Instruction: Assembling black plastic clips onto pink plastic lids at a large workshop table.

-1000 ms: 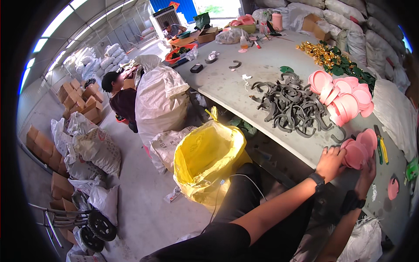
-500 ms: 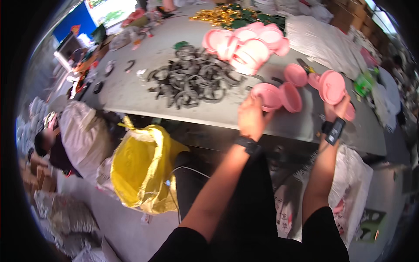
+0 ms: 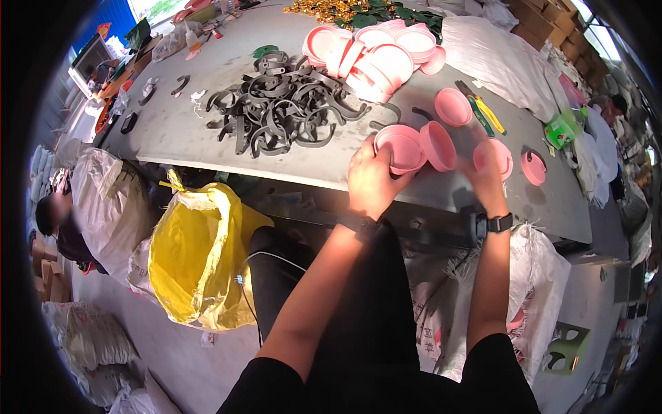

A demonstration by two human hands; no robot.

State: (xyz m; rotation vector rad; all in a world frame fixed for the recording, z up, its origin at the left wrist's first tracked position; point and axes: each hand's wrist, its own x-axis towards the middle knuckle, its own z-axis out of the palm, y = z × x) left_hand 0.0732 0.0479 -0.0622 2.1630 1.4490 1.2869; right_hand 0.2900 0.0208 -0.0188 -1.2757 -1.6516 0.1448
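Note:
My left hand [image 3: 370, 178] is closed on the near left rim of a round pink dish [image 3: 400, 149] at the table's front edge. A second pink dish [image 3: 438, 146] is tilted on its side against it. My right hand [image 3: 487, 181] is smeared by motion, beside a pink round piece [image 3: 499, 159] whose left part its fingers partly hide. Farther right lies another pink piece [image 3: 533, 168] with a dark curved bit at its edge. Behind the hands sit a pink dish [image 3: 453, 107] and pliers [image 3: 488, 114] with yellow and green handles.
Dark grey curved strips [image 3: 283, 107] form a heap left of my hands. Beyond is a pile of pink dishes [image 3: 376, 58], with gold and green pieces [image 3: 345, 12] behind. An open yellow sack [image 3: 200, 255] stands below the table edge; white sacks [image 3: 493, 62] lie at the back right.
My right hand has moved left and inward; the pink dish it held up no longer shows raised in it. My left hand stays on its dish. The whole view has shifted slightly.

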